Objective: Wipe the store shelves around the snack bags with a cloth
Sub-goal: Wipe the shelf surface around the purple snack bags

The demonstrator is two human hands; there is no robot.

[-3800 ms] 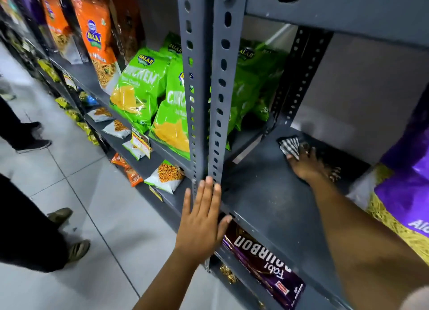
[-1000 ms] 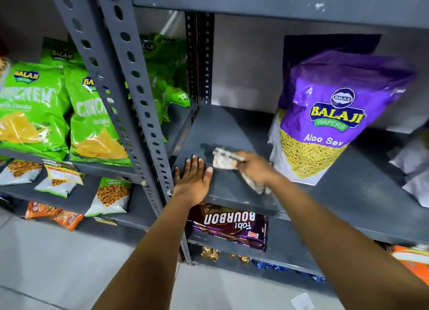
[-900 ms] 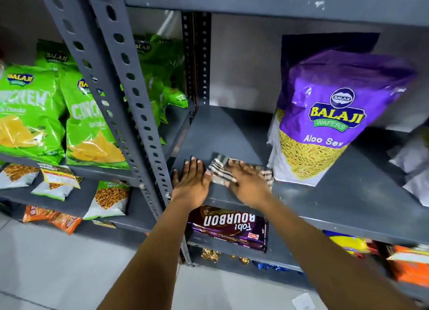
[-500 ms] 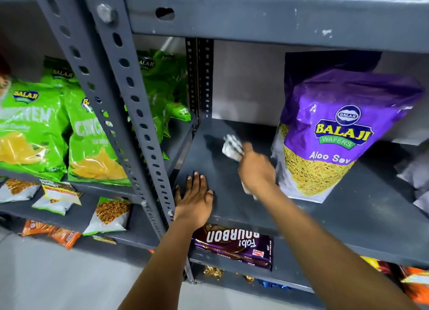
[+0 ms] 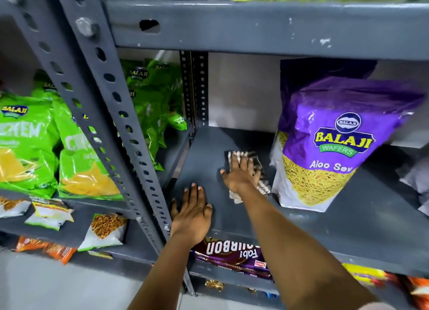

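Note:
My right hand presses flat on a checked black-and-white cloth lying on the grey metal shelf. The cloth shows past my fingertips and beside my wrist. A big purple Balaji Aloo Sev bag stands upright just to the right of the cloth, nearly touching it. My left hand rests palm down on the shelf's front edge, fingers apart, next to the perforated upright post. It holds nothing.
Green Balaji snack bags fill the neighbouring shelf on the left. A purple Bourbon biscuit pack lies on the shelf below. Small white and orange packets sit lower left. A grey shelf beam runs overhead. Pale bags are at the far right.
My right hand has laid the cloth flat and pushed it deeper along the shelf, toward the purple bag. My left hand stays on the front edge. The view has tilted upward.

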